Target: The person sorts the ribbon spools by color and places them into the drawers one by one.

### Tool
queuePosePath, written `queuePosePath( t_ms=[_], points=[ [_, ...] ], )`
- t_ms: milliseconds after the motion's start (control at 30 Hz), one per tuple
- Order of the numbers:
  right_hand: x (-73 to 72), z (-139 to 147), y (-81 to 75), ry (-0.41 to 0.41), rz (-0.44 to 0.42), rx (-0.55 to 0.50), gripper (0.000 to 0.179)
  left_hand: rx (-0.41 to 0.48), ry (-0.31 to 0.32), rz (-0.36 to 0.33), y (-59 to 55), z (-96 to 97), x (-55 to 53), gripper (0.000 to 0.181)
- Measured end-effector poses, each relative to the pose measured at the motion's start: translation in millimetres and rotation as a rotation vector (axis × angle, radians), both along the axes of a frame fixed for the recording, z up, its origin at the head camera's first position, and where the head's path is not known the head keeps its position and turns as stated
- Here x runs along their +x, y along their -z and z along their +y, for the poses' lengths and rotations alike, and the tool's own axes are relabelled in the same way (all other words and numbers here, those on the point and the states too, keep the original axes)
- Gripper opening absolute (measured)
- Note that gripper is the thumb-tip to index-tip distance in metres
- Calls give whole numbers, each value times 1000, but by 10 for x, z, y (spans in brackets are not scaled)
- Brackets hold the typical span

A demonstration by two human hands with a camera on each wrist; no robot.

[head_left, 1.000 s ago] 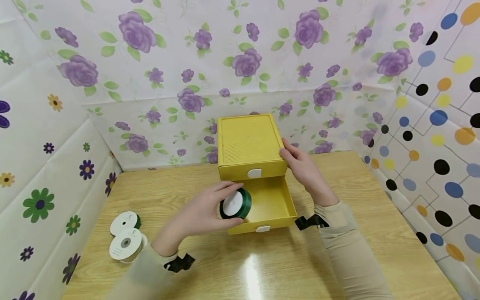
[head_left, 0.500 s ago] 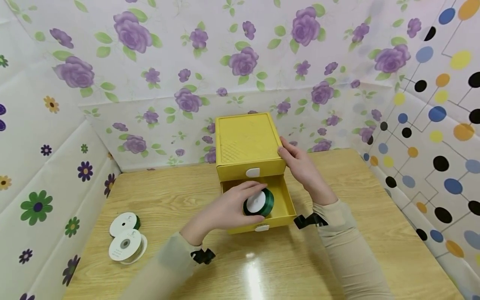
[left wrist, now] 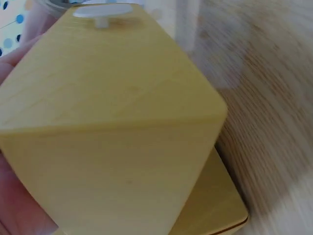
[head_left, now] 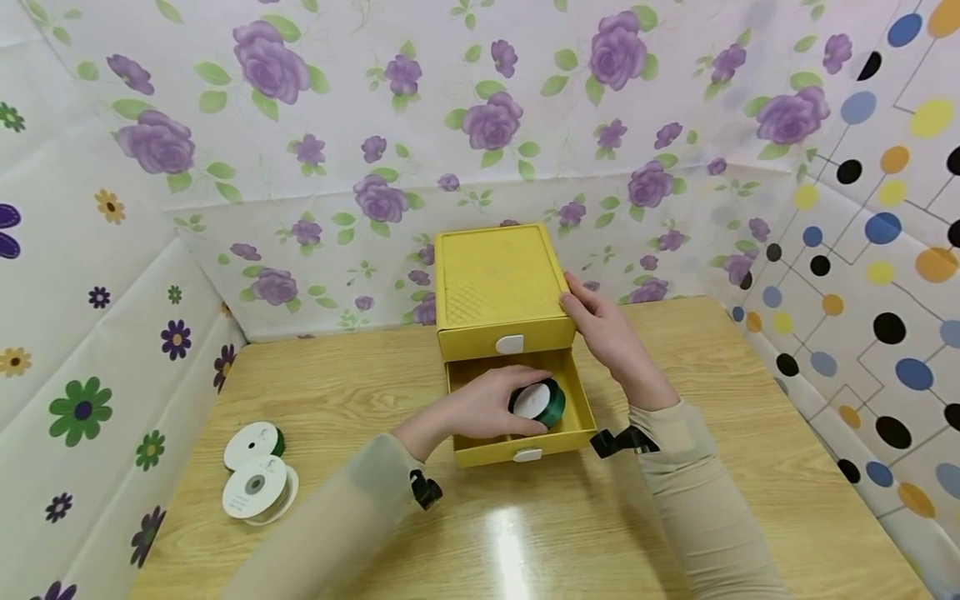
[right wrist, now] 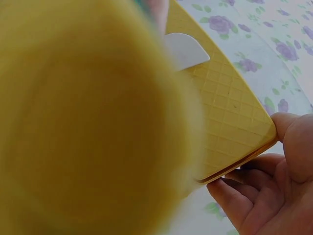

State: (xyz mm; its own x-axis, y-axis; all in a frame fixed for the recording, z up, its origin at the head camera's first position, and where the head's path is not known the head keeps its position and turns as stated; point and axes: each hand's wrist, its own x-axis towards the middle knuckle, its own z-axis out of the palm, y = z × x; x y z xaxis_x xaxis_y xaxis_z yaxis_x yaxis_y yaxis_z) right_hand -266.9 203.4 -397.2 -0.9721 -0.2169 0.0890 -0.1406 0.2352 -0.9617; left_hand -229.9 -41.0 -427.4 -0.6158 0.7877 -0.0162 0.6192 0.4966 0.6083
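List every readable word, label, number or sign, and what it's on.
No text is legible.
Front white round ribbon spool at left: printed lines, too small to read.
White, green-ribboned round spool behind it: small mark, too small to read.
White-faced round spool of dark green ribbon in the left hand: no readable print.
Yellow plastic drawer box: no print seen.

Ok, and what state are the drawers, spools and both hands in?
Yellow plastic upper drawer: shut.
Yellow plastic lower drawer: pulled open.
Round dark green ribbon spool: held over or in the lower drawer.
Left hand: gripping that spool.
Right hand: holding the side of the boxy yellow plastic cabinet.
Rear white round spool: on the wood-grain table.
Front white round spool: on the table too.
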Motion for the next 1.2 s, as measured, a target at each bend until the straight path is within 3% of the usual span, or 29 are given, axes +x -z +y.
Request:
queuePosePath(
  t_ms=[167, 433, 733, 1200],
  points=[
    [-5, 8, 5, 1, 5, 0, 65, -72, 33, 106, 1, 92, -5, 79],
    [6, 6, -3, 0, 17, 5, 64, -155, 62, 182, -43, 201, -20, 77],
    [7, 2, 6, 4, 12, 6, 63, -318, 136, 306, -125, 328, -53, 73],
    [4, -1, -3, 2, 5, 4, 64, -386, 127, 315, -164, 442, -41, 75]
  ],
)
